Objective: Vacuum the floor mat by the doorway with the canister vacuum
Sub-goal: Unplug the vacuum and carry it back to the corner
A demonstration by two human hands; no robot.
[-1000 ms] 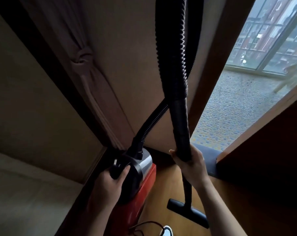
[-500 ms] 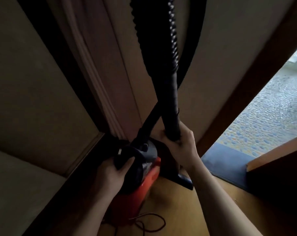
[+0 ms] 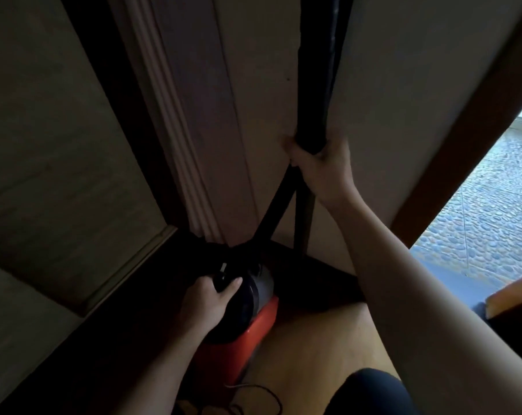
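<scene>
Lower centre, the left hand point(image 3: 209, 298) is gripping the red canister vacuum point(image 3: 253, 324) by its black top, likely steadying it. The right hand point(image 3: 324, 166), mid-frame, is clasping the wand point(image 3: 310, 121) upright. The floor mat point(image 3: 445, 271) is lying at right, unreached.

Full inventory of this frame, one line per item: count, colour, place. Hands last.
canister vacuum: 1, red body with black top, on the floor at the wall corner
hose: 1, black, rising from the vacuum's top
wand: 1, black, upright, centre
power cord: 1, dark, looped on the floor, bottom centre
wooden floor: 1, yellow-brown, bottom centre
floor mat: 1, blue-grey, doorway at right, partly seen
pebble floor: 1, blue-grey, beyond the doorway
left hand: 1, holds the vacuum's top
right hand: 1, holds the wand
</scene>
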